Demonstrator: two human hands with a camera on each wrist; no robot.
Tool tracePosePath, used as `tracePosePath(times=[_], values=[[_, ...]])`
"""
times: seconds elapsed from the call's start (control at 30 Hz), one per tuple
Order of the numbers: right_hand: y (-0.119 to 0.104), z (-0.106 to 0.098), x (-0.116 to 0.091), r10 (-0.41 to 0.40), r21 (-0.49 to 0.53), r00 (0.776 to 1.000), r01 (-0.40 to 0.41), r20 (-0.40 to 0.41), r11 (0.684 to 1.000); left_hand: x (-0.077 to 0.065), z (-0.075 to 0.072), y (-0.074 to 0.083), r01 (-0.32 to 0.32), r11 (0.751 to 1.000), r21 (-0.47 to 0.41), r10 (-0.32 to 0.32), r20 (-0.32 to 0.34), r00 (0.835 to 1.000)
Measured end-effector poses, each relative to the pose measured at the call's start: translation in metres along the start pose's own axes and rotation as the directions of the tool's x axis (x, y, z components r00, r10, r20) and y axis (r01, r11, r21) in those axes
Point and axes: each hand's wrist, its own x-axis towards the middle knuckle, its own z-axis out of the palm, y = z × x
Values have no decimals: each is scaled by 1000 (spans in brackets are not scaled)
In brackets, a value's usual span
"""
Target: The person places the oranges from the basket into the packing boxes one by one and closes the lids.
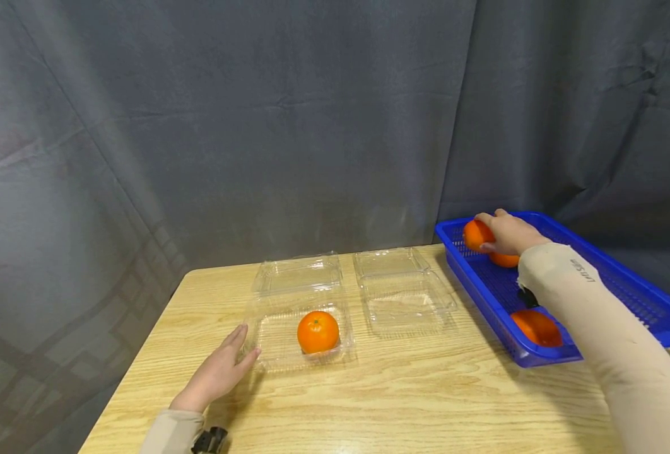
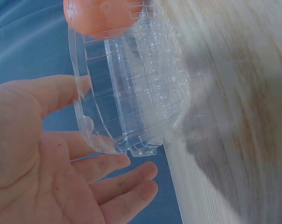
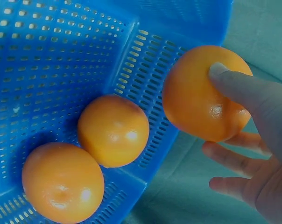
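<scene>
My right hand (image 1: 513, 233) grips an orange (image 1: 478, 236) above the far end of the blue basket (image 1: 474, 284). In the right wrist view, the thumb presses on the held orange (image 3: 206, 93) and fingers lie behind it. Two more oranges (image 3: 114, 131) sit in the basket's corner. My left hand (image 1: 221, 372), fingers extended, is at the left side of an opened clear plastic clamshell box (image 1: 278, 334). The left wrist view shows its fingertips at the box wall (image 2: 99, 102). One orange (image 1: 318, 332) rests inside that box, stem side up.
A second opened clear clamshell box (image 1: 405, 302) lies to the right of the first, beside the basket. Both stand on a wooden table (image 1: 369, 403). Grey cloth (image 1: 312, 126) hangs behind the table and on its left.
</scene>
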Motion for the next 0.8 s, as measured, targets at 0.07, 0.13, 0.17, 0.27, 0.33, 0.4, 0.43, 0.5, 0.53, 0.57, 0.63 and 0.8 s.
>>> tracePosePath(times=[0.07,0.13,0.17,0.27,0.33,0.4,0.43,0.5,0.53,0.57,0.63,0.8], values=[[-1,-1,-1,-3,-2,1000,3,-4,1000,0,0,0,0,1000,0,0,-2,1000],[-1,-1,-1,-7,-2,1000,7,-11,1000,0,0,0,-1,1000,0,1,-2,1000],[-1,-1,-1,-6,0,1000,6,-14,1000,0,0,0,-1,1000,0,1,-3,1000],[-1,-2,-2,-11,9,1000,11,-26,1000,0,0,0,-1,1000,-2,1,-3,1000],[0,-3,-3,-12,14,999,12,-33,1000,0,0,0,-1,1000,-3,1,-2,1000],[0,-4,-4,-12,17,999,12,-35,1000,0,0,0,-1,1000,-4,1,-3,1000],[0,-5,-4,-11,17,999,12,-36,1000,0,0,1,-1,1000,-5,1,-2,1000],[0,-5,-5,-5,22,999,6,-37,1000,0,0,1,-1,1000,-5,1,-3,1000],[0,-6,-5,-6,21,999,7,-38,1000,0,0,1,0,1000,-5,0,-4,1000],[0,-6,-5,-3,24,999,4,-37,1000,0,0,1,0,1000,-4,0,-4,1000],[1,-6,-6,0,25,999,1,-36,1000,0,0,1,0,1000,-4,0,-4,1000],[2,-6,-7,-2,18,999,3,-43,1000,0,0,1,2,1000,-3,-2,-6,1000]])
